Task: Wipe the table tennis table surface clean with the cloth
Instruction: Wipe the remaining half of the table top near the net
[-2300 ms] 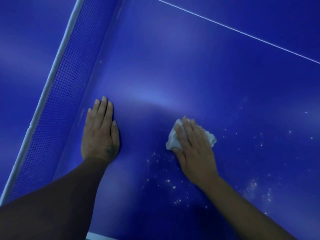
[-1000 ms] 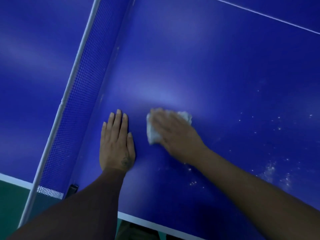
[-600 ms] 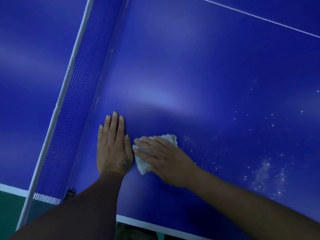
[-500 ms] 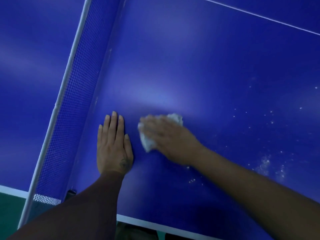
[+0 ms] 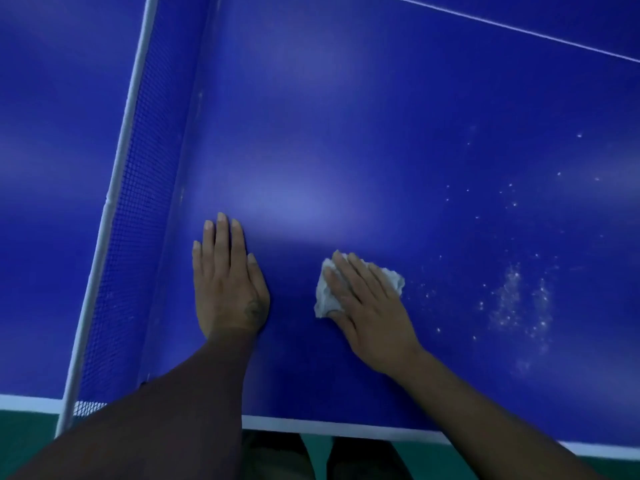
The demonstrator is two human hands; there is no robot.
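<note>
Here, just right of the net (image 5: 138,188), the left hand (image 5: 227,285) lies flat and unclenched, grasping nothing, on the blue table (image 5: 363,133), while farther right the right hand (image 5: 370,313) presses straight fingers on one crumpled white cloth (image 5: 327,292), beyond it white specks (image 5: 512,299) and bare surface.

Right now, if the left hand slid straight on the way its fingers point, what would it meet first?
Probably nothing soon: the left hand lies flat, fingers pointing up the bare blue table. The net runs alongside on its left.

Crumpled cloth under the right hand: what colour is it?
White, seen in the head view: the crumpled cloth on the blue table.
</note>
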